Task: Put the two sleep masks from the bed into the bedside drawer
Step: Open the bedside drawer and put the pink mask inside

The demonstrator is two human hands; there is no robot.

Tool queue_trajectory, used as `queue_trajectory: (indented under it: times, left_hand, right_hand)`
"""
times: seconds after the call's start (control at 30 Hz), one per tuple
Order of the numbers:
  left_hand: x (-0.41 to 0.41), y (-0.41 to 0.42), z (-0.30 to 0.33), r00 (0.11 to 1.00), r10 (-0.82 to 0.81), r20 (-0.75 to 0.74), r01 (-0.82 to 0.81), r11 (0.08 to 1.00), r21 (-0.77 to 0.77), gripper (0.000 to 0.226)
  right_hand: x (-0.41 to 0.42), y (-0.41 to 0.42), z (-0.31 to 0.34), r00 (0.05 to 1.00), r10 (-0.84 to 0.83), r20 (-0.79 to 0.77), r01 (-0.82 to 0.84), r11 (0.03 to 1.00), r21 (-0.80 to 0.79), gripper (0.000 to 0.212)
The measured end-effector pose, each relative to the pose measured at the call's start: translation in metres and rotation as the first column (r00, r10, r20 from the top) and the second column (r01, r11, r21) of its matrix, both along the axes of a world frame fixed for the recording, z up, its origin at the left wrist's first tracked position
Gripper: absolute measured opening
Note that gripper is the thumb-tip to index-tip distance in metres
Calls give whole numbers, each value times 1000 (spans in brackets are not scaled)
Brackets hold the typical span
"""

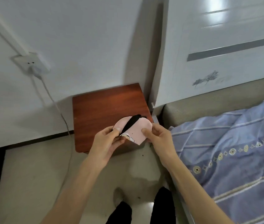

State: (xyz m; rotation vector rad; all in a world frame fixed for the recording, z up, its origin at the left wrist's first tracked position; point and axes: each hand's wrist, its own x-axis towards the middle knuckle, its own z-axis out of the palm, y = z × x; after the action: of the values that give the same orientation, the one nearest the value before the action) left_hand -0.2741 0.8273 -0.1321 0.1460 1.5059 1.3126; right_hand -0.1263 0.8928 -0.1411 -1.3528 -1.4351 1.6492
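While the left hand (110, 139) and right hand (158, 136) pinch a pink sleep mask (136, 128) between them, the bedside cabinet (108, 107) just beyond shows no open drawer; stowing remains.

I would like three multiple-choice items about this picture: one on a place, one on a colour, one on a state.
1. Where is the sleep mask?
A. Lying on the bed
B. Held above the bedside cabinet
C. On the floor

2. What colour is the strap across the mask?
A. Black
B. White
C. Blue

3. How is the mask held?
A. By the left hand only
B. By the right hand only
C. By both hands

Answers:
1. B: the mask is in the air in front of the brown bedside cabinet, not on the blue quilt.
2. A: the strap is a dark black band on pink cloth.
3. C: the left hand pinches one end and the right hand the other.
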Motion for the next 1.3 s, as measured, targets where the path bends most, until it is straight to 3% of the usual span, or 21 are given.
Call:
queue_trajectory:
  times: [0.1,0.27,0.43,0.67,0.77,0.87,1.07,1.17,1.23,1.3]
  left_hand:
    - [-26,-20,-9,992,39,119,-36,999,-24,16]
    - [-61,-33,-20,971,149,188,-125,983,-137,28]
    - [-56,-51,-26,952,120,282,-76,983,-165,29]
    - [-61,-45,-22,992,-34,123,37,999,-29,15]
    - [-56,-45,-19,987,-162,4,162,986,-43,20]
    - [-53,-43,-13,928,-345,-143,341,939,-51,29]
    - [-55,-41,-10,867,-474,-154,484,875,27,23]
    - [-51,-45,-7,752,-616,-234,643,763,60,29]
    - [-43,-46,-8,721,-589,-366,636,772,9,18]
    - [-34,-44,-13,752,-537,-383,586,810,15,10]
  right_hand:
    - [-30,-22,-13,996,-83,-40,81,996,-45,21]
    - [-54,-42,-29,961,-221,-165,171,947,-271,23]
    - [-59,-48,-34,932,-187,-310,41,905,-424,19]
    - [-42,-41,-34,920,-153,-361,-87,819,-568,16]
    - [-32,-39,-26,932,-56,-359,-161,822,-546,16]
    - [-24,-38,-18,946,92,-312,-244,836,-492,15]
    - [-9,-37,-11,959,246,-138,-279,902,-331,6]
    - [-3,-36,-12,967,253,-24,-252,938,-238,8]
    - [0,-35,-12,960,279,-6,-275,940,-203,8]
    - [1,-35,-11,948,316,-26,-316,934,-169,9]
